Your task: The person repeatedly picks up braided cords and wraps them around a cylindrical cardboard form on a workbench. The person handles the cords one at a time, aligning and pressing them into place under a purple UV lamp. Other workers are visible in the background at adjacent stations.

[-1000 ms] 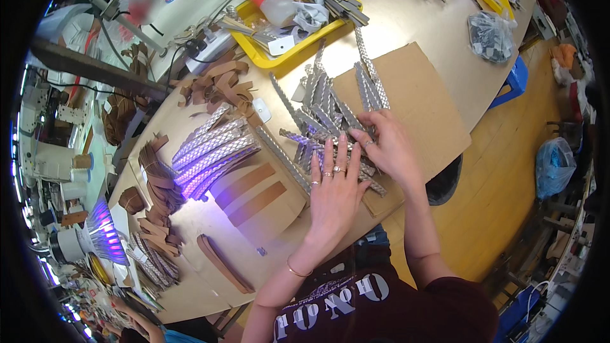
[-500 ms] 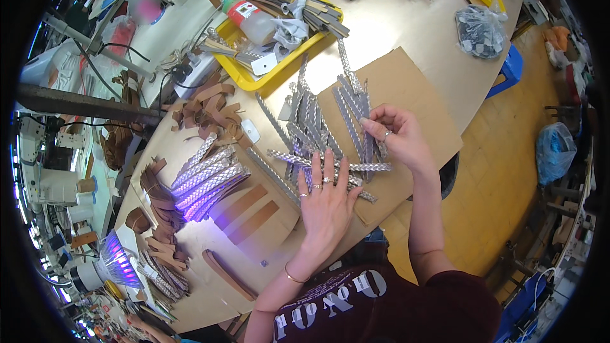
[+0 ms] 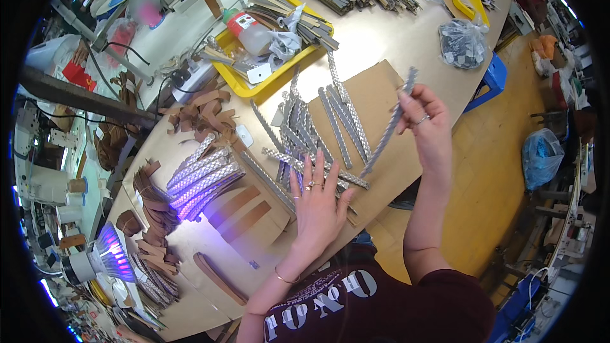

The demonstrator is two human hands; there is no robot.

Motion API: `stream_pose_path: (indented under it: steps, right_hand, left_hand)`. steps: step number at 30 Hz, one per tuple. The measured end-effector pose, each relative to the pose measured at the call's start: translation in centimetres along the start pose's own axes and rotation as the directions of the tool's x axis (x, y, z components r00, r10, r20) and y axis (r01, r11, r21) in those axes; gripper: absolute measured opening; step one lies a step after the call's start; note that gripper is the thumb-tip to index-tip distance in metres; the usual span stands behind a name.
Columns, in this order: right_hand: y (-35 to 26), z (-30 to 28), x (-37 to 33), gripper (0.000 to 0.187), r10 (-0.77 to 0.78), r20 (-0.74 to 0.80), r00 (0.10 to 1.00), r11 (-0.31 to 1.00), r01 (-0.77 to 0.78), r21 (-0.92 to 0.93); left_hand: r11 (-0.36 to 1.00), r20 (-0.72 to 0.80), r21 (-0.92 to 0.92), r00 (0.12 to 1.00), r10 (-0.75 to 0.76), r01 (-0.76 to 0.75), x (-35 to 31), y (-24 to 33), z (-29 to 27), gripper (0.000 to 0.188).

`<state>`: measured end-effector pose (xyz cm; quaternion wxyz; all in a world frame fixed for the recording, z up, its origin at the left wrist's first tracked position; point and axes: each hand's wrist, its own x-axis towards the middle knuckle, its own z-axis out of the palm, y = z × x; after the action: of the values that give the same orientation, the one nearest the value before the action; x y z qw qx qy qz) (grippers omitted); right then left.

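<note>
While the left hand (image 3: 318, 216) lies flat across the heaped braided strips (image 3: 293, 124), the right has just raised one gray strip (image 3: 386, 140).
Pinched in the right fingers, it slants over the cardboard sheet (image 3: 389, 92), now singled out; whether its lower end touches anything is unclear. The left fingers are spread wide. Crossing strips crowd them; beyond, a yellow tray (image 3: 244, 92) sits on the counter (image 3: 362, 35).

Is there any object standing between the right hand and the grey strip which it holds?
Nothing visible does: the right hand pinches the grey strip directly, near its upper end. The left hand lies over the pile further left, not between them.
</note>
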<state>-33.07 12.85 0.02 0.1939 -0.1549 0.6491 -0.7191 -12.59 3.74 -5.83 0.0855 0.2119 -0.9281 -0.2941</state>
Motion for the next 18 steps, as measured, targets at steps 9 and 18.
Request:
stream_pose_path:
  steps: [9, 18]
  right_hand:
    - [1.9, 4.7, -4.8, 0.026, 0.156, 0.219, 0.963, 0.986, -0.164, 0.018]
    - [5.8, 4.1, -6.8, 0.043, 0.267, 0.248, 0.931, 0.92, -0.323, 0.221]
  left_hand:
    - [0.013, 0.313, -0.95, 0.95, 0.024, 0.312, -2.6, 0.6, -4.9, 0.062]
    - [-0.104, 0.58, -0.812, 0.814, -0.034, 0.575, -10.7, -4.0, -3.1, 0.041]
